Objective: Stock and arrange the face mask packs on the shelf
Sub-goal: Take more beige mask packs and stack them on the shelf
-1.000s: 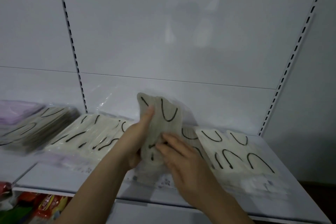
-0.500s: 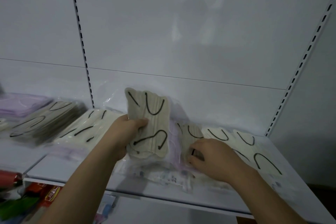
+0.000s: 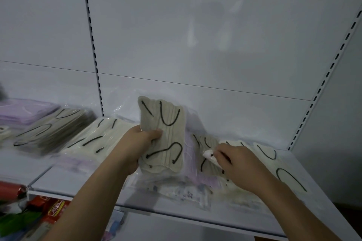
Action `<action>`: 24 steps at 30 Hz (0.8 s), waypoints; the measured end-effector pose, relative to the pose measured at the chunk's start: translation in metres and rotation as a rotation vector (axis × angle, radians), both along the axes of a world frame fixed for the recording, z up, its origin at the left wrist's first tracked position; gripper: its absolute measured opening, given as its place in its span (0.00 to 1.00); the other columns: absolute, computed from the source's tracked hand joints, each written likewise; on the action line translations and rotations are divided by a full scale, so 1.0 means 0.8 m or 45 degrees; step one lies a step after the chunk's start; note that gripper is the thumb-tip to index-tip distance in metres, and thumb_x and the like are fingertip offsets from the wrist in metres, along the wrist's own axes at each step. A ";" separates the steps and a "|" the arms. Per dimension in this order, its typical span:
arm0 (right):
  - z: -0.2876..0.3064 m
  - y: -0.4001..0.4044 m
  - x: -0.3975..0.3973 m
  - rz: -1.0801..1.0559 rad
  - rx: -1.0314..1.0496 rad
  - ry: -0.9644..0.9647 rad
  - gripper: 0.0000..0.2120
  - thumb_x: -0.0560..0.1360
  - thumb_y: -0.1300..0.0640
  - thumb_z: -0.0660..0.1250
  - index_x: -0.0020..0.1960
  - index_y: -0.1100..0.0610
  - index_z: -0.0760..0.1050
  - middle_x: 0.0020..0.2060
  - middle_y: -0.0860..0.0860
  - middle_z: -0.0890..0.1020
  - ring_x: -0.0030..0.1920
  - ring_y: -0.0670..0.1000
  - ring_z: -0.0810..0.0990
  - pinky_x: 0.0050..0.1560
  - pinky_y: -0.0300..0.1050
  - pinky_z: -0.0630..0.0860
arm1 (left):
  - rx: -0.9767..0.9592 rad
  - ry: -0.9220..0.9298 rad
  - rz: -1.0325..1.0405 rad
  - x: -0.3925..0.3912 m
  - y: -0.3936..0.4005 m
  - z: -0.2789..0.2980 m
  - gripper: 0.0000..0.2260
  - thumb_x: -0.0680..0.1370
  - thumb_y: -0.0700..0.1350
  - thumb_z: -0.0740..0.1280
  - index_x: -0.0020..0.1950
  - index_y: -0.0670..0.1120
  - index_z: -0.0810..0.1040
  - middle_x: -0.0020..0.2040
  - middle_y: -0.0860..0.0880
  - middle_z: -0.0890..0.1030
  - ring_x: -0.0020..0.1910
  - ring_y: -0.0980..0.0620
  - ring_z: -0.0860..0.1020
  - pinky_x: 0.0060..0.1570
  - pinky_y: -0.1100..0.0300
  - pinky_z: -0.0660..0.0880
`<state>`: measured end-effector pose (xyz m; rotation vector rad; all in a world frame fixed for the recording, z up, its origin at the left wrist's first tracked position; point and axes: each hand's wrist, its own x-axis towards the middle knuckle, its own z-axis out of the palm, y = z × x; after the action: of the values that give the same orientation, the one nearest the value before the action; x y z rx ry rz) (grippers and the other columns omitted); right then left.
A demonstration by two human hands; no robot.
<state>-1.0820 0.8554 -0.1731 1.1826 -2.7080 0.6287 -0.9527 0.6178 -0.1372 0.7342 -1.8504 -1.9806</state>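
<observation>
Two hands: left hand grips upright beige black-looped mask pack; right hand fingers pinch flat pack.

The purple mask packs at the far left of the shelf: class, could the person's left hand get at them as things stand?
Probably not yet. The left hand grips a beige mask pack, and the grey mask stack lies between it and the purple mask packs; nothing covers them from above.

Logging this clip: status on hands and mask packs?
Left hand grips beige pack, upright. Right hand pinches a pack lying on shelf. Nothing blocking.
</observation>
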 end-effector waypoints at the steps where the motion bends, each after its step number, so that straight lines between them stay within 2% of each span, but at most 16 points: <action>1: 0.000 -0.001 0.000 -0.016 -0.059 0.027 0.08 0.82 0.53 0.58 0.52 0.50 0.75 0.36 0.47 0.81 0.35 0.49 0.78 0.36 0.47 0.71 | -0.004 0.001 -0.002 0.000 0.000 0.000 0.10 0.79 0.43 0.70 0.59 0.43 0.78 0.52 0.42 0.84 0.51 0.41 0.83 0.53 0.45 0.81; 3: -0.001 -0.001 0.000 -0.033 -0.177 0.069 0.14 0.82 0.56 0.58 0.65 0.47 0.72 0.36 0.45 0.81 0.34 0.46 0.77 0.37 0.48 0.74 | -0.010 0.003 -0.004 -0.001 0.001 0.000 0.09 0.79 0.43 0.70 0.59 0.43 0.78 0.52 0.42 0.84 0.51 0.41 0.83 0.52 0.46 0.81; 4: -0.002 0.000 0.000 -0.018 -0.225 0.105 0.17 0.82 0.59 0.58 0.68 0.47 0.71 0.36 0.45 0.80 0.34 0.46 0.77 0.36 0.48 0.74 | -0.013 0.006 -0.006 -0.002 0.001 0.000 0.08 0.79 0.43 0.70 0.58 0.44 0.78 0.51 0.42 0.84 0.50 0.41 0.83 0.50 0.47 0.81; 6: -0.004 0.001 -0.001 0.050 -0.235 0.227 0.19 0.79 0.63 0.58 0.64 0.48 0.75 0.45 0.45 0.81 0.38 0.48 0.79 0.38 0.48 0.78 | -0.017 0.004 -0.007 -0.003 0.003 0.000 0.07 0.79 0.43 0.70 0.57 0.44 0.78 0.50 0.43 0.84 0.49 0.42 0.83 0.48 0.48 0.81; 8: -0.006 0.001 0.000 0.112 -0.102 0.318 0.17 0.77 0.56 0.54 0.54 0.49 0.81 0.51 0.45 0.78 0.42 0.51 0.81 0.39 0.50 0.79 | -0.023 -0.005 -0.009 -0.004 0.004 -0.001 0.08 0.79 0.43 0.70 0.57 0.44 0.78 0.50 0.43 0.85 0.49 0.42 0.84 0.47 0.48 0.82; 10: -0.008 -0.001 0.005 0.152 0.115 0.287 0.22 0.74 0.46 0.49 0.52 0.49 0.81 0.49 0.44 0.76 0.44 0.49 0.78 0.40 0.49 0.77 | -0.024 -0.009 -0.005 -0.005 0.005 -0.001 0.10 0.79 0.43 0.70 0.59 0.43 0.78 0.51 0.42 0.85 0.50 0.41 0.84 0.50 0.47 0.82; 11: -0.010 -0.002 0.008 0.173 0.228 0.276 0.22 0.73 0.43 0.50 0.53 0.47 0.80 0.47 0.43 0.74 0.46 0.47 0.76 0.41 0.47 0.76 | -0.025 -0.011 -0.002 -0.005 0.005 -0.002 0.11 0.79 0.43 0.70 0.60 0.43 0.78 0.51 0.42 0.85 0.50 0.41 0.84 0.50 0.46 0.82; 13: -0.015 -0.005 0.010 0.230 0.359 0.313 0.19 0.72 0.40 0.55 0.55 0.45 0.78 0.46 0.43 0.72 0.48 0.47 0.74 0.41 0.45 0.74 | -0.024 -0.010 -0.003 -0.006 0.006 -0.002 0.12 0.79 0.43 0.70 0.61 0.42 0.78 0.51 0.42 0.85 0.50 0.41 0.84 0.49 0.47 0.82; 15: -0.018 -0.007 0.007 0.246 0.395 0.391 0.16 0.74 0.43 0.56 0.51 0.46 0.79 0.43 0.44 0.73 0.46 0.48 0.75 0.37 0.44 0.72 | -0.024 -0.014 -0.004 -0.006 0.007 -0.002 0.11 0.79 0.43 0.70 0.61 0.42 0.78 0.51 0.43 0.84 0.50 0.41 0.83 0.47 0.49 0.81; 18: -0.022 -0.010 0.001 0.272 0.269 0.541 0.15 0.74 0.48 0.54 0.40 0.50 0.78 0.35 0.45 0.75 0.35 0.50 0.77 0.29 0.42 0.66 | -0.030 -0.011 -0.005 -0.006 0.009 -0.001 0.12 0.79 0.43 0.70 0.61 0.42 0.78 0.51 0.43 0.84 0.50 0.42 0.83 0.48 0.48 0.81; 21: -0.016 -0.008 -0.001 0.142 0.027 0.440 0.19 0.77 0.45 0.49 0.44 0.51 0.76 0.38 0.45 0.78 0.36 0.49 0.78 0.35 0.45 0.74 | -0.041 -0.011 -0.004 -0.005 0.010 0.000 0.11 0.79 0.43 0.70 0.61 0.43 0.77 0.51 0.43 0.84 0.51 0.41 0.83 0.51 0.45 0.81; 24: -0.016 -0.005 -0.004 0.009 -0.259 0.503 0.14 0.80 0.47 0.57 0.44 0.51 0.77 0.36 0.45 0.79 0.33 0.47 0.77 0.34 0.44 0.76 | -0.039 -0.006 -0.011 -0.005 0.013 0.001 0.11 0.79 0.43 0.70 0.60 0.43 0.77 0.51 0.43 0.84 0.50 0.42 0.83 0.51 0.46 0.81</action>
<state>-1.0856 0.8513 -0.1856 1.1268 -2.2573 0.5831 -0.9571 0.6284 -0.1362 0.7242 -1.8857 -1.9527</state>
